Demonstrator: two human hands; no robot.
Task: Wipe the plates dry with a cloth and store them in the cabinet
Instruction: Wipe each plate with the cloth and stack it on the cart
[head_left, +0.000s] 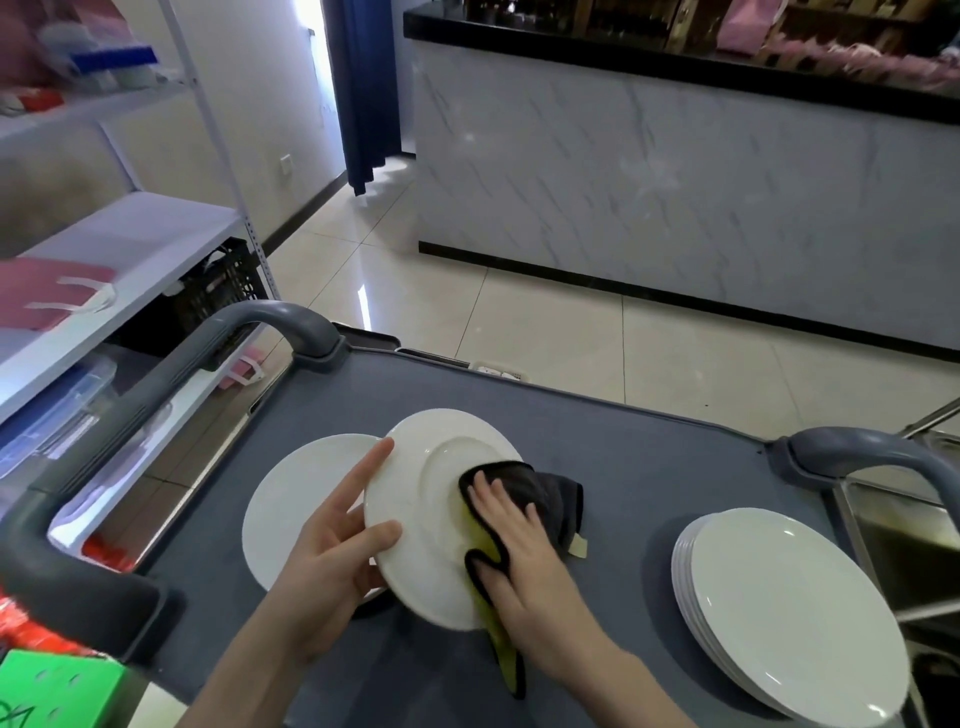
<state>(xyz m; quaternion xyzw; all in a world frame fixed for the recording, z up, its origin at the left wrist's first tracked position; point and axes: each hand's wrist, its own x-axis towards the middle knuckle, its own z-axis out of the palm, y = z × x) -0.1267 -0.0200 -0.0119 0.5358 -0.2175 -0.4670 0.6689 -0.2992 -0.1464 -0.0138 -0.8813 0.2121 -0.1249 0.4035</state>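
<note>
Lower centre of the frame: my left hand (327, 551) pinches the plate (410, 499) by its left rim, tilted, face toward me; my right hand (519, 545), fingers flat, presses the cloth (535, 488) onto it.

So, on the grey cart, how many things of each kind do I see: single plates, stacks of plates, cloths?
Single plates: 2 (held plate, flat plate)
Stacks of plates: 1 (stack; its plates lie too close to count)
Cloths: 1 (cloth)
Total: 4
</note>
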